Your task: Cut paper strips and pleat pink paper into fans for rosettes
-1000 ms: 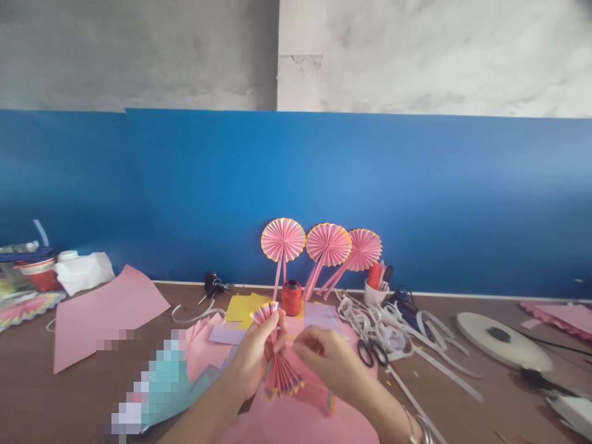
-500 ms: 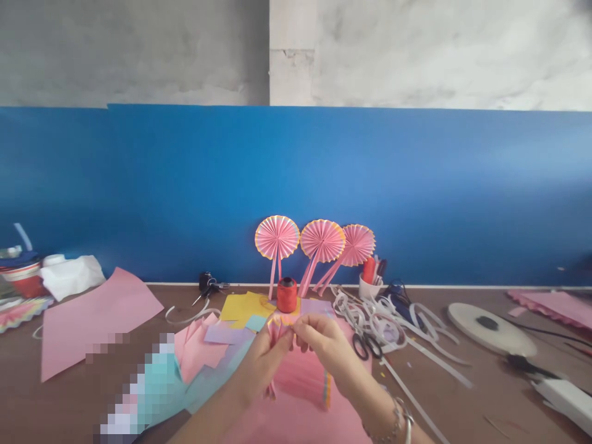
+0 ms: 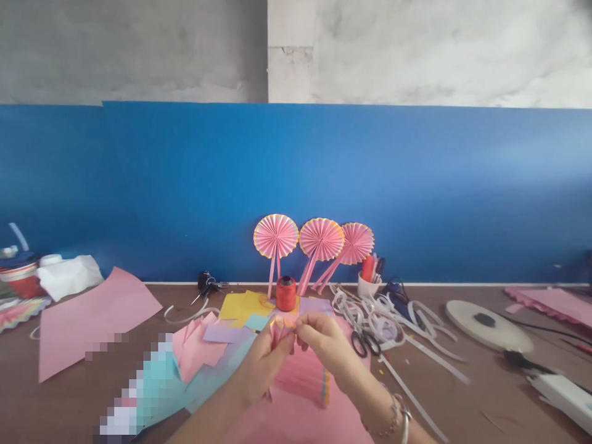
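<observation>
Head view. One small piece of pink pleated paper with a multicoloured edge [image 3: 280, 325] is held above the tabletop [image 3: 60, 410], at the front centre, between both hands. By the left hand [image 3: 263, 365] it is gripped, thumb and fingers being closed about the folds. The right hand [image 3: 320, 340] is set against its right side, fingertips drawn together in a pinch; what is pinched cannot be made out.

Beneath the hands, one large pink paper sheet [image 3: 300, 427] is laid flat. Beyond them, one red thread spool with a dark top [image 3: 285, 296] is stood upright. Behind the spool, three round pink pleated paper fans [image 3: 322, 239] with trailing strips are leaned in a row against a blue panel [image 3: 185, 185].

Left of the spool: yellow paper [image 3: 238, 307]; farther left, one bunch of keys [image 3: 211, 285].

Right of the hands: one pair of scissors with black ring handles [image 3: 359, 344], beside which a tangle of narrow white strips [image 3: 386, 327] is heaped; behind, one white cup [image 3: 369, 287], filled with red and dark tools. At far right, one cream oval disc with a dark centre [image 3: 509, 336] is placed.
</observation>
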The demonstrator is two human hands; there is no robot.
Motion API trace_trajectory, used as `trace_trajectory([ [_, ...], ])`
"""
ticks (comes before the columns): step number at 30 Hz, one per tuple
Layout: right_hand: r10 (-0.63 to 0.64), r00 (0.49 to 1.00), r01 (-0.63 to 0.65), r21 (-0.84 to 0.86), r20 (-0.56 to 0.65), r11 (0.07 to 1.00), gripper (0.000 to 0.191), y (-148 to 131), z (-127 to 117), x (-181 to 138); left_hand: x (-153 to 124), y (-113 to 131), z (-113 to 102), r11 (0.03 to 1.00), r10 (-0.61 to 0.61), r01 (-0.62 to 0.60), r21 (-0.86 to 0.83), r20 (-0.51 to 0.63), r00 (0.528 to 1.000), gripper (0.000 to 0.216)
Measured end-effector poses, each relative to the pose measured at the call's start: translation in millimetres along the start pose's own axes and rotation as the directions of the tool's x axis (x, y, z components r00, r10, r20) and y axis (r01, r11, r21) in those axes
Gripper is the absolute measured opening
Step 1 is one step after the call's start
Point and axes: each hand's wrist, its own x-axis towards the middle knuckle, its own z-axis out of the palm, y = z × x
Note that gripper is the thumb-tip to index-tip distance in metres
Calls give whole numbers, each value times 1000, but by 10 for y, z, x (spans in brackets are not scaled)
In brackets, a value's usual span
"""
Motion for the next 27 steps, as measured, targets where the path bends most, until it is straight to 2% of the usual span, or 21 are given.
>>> trace_trajectory([
  [4, 4, 1000, -5, -93, -10, 996, 6, 49, -66, 39, 35, -82, -25, 993, -102, 102, 62, -16, 995, 40],
  [7, 53, 999, -53, -152, -4, 987, 8, 39, -102, 49, 48, -119, -41, 984, -171, 169, 62, 20, 985, 45],
  [10, 71, 997, -67, -158, 18, 985, 9, 36, -112, 53, 45, -95, -40, 987, -150, 148, 70, 32, 988, 34],
  [13, 72, 997, -65, -151, 39, 986, 8, 58, -108, 59, 38, -70, -34, 992, -85, 85, 88, -9, 996, 22],
  [16, 62, 997, -55, -169, 37, 984, 8, 80, -106, 62, 41, -100, -41, 991, -95, 98, 94, -33, 995, 27],
  [21, 70, 997, -61, -195, 39, 979, 8, 68, -117, 52, 64, -157, -54, 985, -171, 171, 3, 9, 985, 39],
  [24, 73, 996, -63, -190, 45, 980, 8, 41, -119, 43, 66, -119, -43, 977, -205, 207, -51, 45, 978, 45],
  [27, 43, 997, -32, -163, 67, 986, 13, 21, -111, 41, 58, -62, -20, 958, -259, 261, -123, 29, 965, 47],
])
